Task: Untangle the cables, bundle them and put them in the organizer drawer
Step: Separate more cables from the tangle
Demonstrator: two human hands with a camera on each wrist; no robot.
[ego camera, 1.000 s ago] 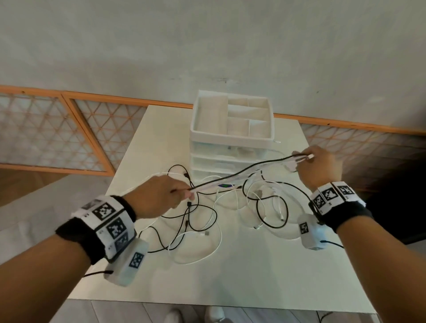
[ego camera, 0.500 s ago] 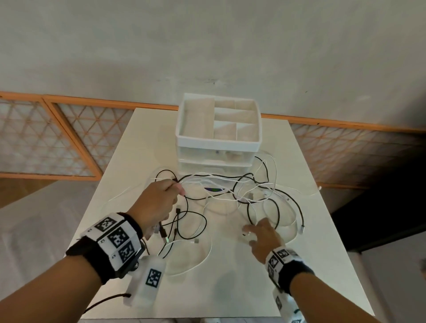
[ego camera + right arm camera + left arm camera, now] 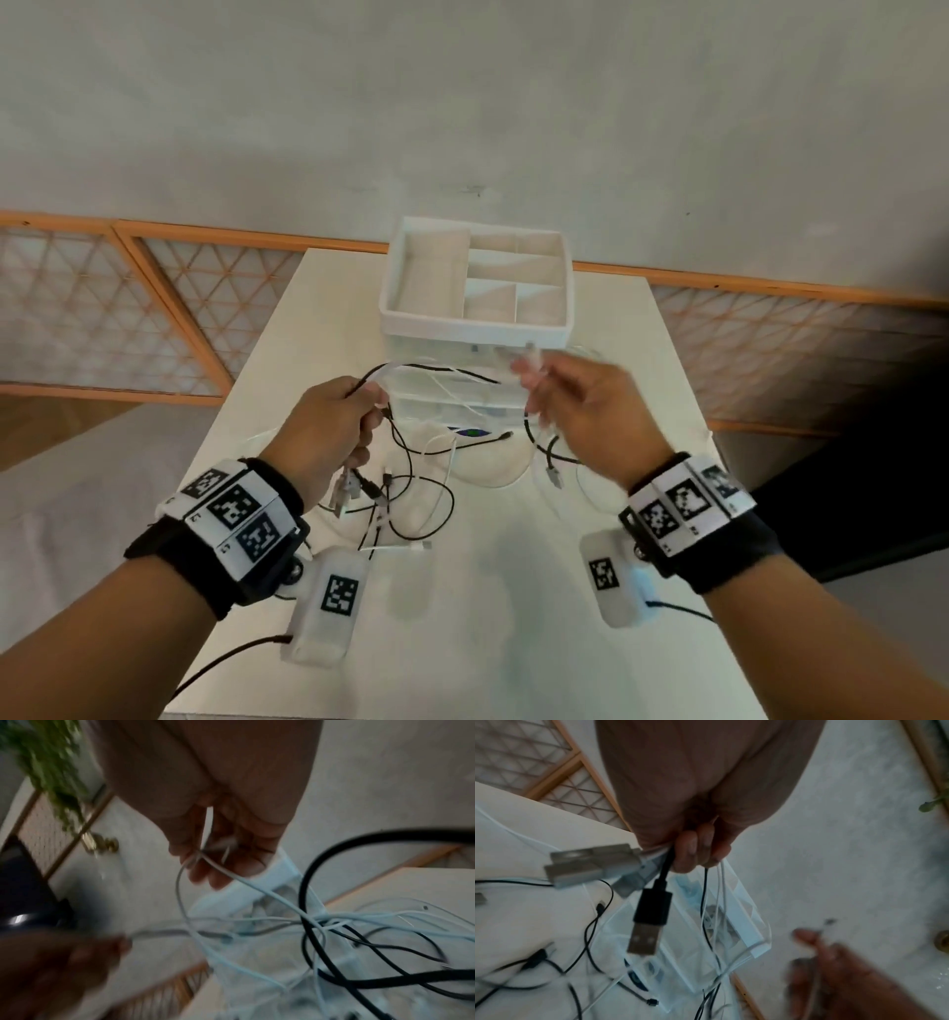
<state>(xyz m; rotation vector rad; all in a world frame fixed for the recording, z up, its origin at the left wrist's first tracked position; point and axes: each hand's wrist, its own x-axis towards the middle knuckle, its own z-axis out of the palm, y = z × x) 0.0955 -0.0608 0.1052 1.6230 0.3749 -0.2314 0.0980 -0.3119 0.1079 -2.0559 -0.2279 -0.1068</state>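
Observation:
A tangle of thin black and white cables point(image 3: 411, 478) lies on the white table point(image 3: 462, 642) in front of the white organizer point(image 3: 475, 318). My left hand point(image 3: 334, 426) grips a bunch of black and white cables above the table. A black USB plug point(image 3: 649, 921) and grey plugs point(image 3: 590, 864) hang below its fingers point(image 3: 695, 854). My right hand point(image 3: 580, 411), blurred, is raised in front of the organizer and pinches a white cable point(image 3: 231, 874) between thumb and fingers. Black cable loops point(image 3: 321, 902) hang under it.
The organizer's top tray point(image 3: 513, 282) has several open compartments, with clear drawers point(image 3: 462, 390) below. An orange lattice railing point(image 3: 154, 308) runs behind the table. Bare tabletop lies in front of the cables.
My right hand rose from the tabletop to the organizer's front and now pinches a white cable. My left hand lifted its bunch of cables higher, so the plugs dangle.

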